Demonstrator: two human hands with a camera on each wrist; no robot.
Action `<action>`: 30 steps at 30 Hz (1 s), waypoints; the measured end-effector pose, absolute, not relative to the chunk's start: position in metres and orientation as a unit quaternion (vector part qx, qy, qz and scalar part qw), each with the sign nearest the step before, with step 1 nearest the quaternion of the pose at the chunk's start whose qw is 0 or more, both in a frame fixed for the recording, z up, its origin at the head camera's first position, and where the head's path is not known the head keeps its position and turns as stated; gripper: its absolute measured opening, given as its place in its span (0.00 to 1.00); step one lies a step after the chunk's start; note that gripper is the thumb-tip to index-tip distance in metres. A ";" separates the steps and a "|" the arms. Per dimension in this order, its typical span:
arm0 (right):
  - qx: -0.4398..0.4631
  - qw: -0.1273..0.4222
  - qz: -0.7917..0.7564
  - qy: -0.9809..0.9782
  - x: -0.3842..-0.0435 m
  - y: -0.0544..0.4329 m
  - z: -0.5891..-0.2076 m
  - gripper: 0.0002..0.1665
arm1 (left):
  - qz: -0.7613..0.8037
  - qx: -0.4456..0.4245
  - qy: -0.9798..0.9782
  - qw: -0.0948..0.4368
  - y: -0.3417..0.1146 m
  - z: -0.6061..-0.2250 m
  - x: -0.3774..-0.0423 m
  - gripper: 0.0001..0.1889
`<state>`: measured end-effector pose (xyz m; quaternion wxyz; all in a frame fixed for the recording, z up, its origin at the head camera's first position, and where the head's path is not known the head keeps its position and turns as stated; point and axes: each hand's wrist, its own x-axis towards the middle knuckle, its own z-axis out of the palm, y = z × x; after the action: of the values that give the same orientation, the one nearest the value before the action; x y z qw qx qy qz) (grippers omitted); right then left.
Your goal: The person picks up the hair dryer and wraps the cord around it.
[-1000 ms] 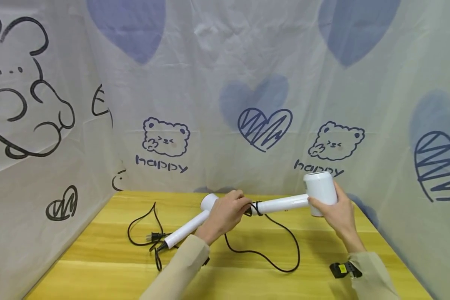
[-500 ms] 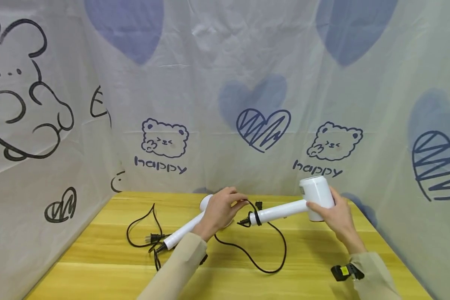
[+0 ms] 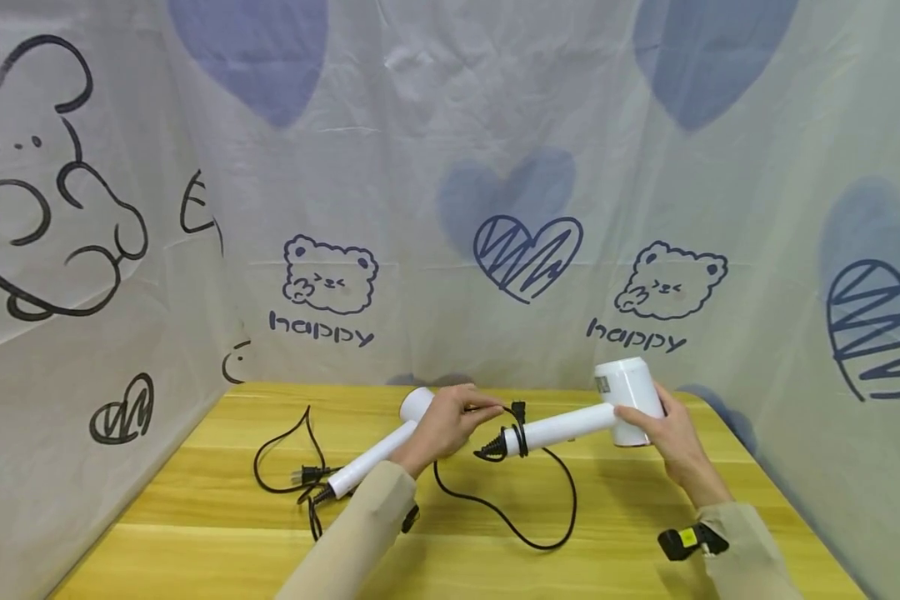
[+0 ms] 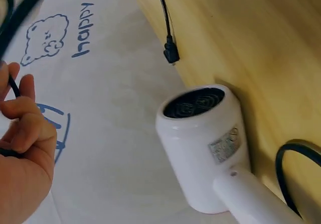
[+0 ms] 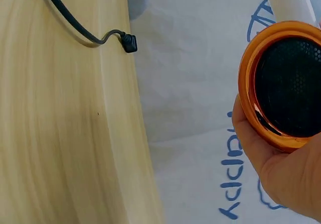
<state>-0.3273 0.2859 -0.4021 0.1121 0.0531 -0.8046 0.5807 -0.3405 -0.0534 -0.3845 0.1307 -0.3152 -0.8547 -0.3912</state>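
My right hand [image 3: 675, 437] grips the head of a white hair dryer [image 3: 562, 427], held above the table with its handle toward the left. In the right wrist view the dryer's orange-rimmed grille [image 5: 291, 86] faces the camera. Black cord [image 3: 523, 433] loops round the handle's end. My left hand [image 3: 446, 425] pinches a stretch of that cord between thumb and fingers, left of the handle. A second white hair dryer [image 3: 371, 458] lies on the table, partly behind the left hand; its dark vent [image 4: 194, 103] shows in the left wrist view.
The lying dryer's cord and two-pin plug [image 3: 311, 476] rest at the table's left. A long loop of black cord [image 3: 506, 517] hangs or lies in front of the hands. Another plug [image 3: 518, 412] lies near the back edge of the wooden table [image 3: 607, 550], before a printed cloth [image 3: 420, 333].
The held dryer has come slightly down and left, its handle tilting lower at the cord end. My left hand has moved from beside the handle's end to the cord, drawing it away from the handle.
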 end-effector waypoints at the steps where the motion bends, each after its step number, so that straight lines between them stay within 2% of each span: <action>1: 0.048 0.106 0.592 -0.798 -0.328 0.287 -0.402 0.44 | -0.404 -0.310 -0.853 0.116 -0.054 -0.385 -0.342 0.11; 5: 0.024 0.070 0.658 -0.749 -0.329 0.288 -0.403 0.40 | -0.406 -0.283 -0.866 0.074 -0.056 -0.393 -0.347 0.13; 8: 0.003 0.052 0.693 -0.719 -0.328 0.287 -0.403 0.38 | -0.365 -0.273 -0.886 0.078 -0.057 -0.403 -0.348 0.12; 17: -0.080 0.024 0.730 -0.678 -0.328 0.277 -0.403 0.44 | -0.154 -0.346 -0.900 0.217 -0.034 -0.413 -0.342 0.12; 20: -0.114 0.045 0.739 -0.662 -0.329 0.272 -0.405 0.44 | -0.107 -0.356 -0.901 0.226 -0.027 -0.412 -0.338 0.10; 30: -0.158 0.192 0.647 -0.721 -0.331 0.260 -0.401 0.43 | -0.106 -0.359 -0.902 0.217 -0.026 -0.413 -0.329 0.14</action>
<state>-0.3312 0.2603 -0.4011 0.1918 -0.1577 -0.7207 0.6472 -0.3292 -0.0259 -0.4126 0.2171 -0.3585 -0.9017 -0.1060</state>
